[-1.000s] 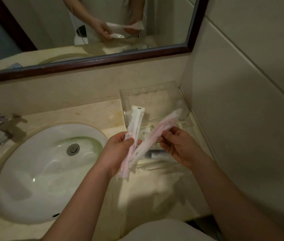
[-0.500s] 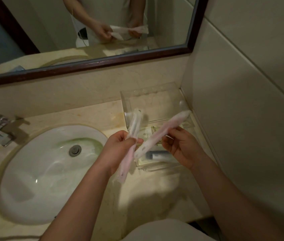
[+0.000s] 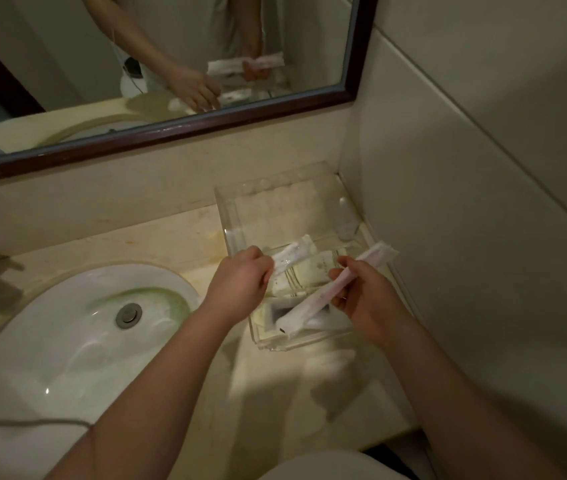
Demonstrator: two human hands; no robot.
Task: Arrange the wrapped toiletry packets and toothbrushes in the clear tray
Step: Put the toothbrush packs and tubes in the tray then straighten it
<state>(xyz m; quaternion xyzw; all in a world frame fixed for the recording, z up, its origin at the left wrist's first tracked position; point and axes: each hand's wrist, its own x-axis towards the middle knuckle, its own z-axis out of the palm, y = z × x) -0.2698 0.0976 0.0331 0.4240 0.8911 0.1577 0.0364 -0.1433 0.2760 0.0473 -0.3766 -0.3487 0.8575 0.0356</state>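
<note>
The clear tray (image 3: 227, 216) at the counter's (image 3: 275, 393) two o'clock corner holds cream packets (image 3: 313, 271). Over it, the left hand (image 3: 237, 285) keeps a pinching grip on a wrapped toothbrush (image 3: 292, 252); the right hand (image 3: 368, 303) grips a second toothbrush (image 3: 330, 292).

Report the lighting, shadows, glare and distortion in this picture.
Head view: dim, warm light; arms throw soft shadows across the counter; a glare spot on the sink; wide-angle skews the mirror frame; the clear tray edges glint faintly.
</note>
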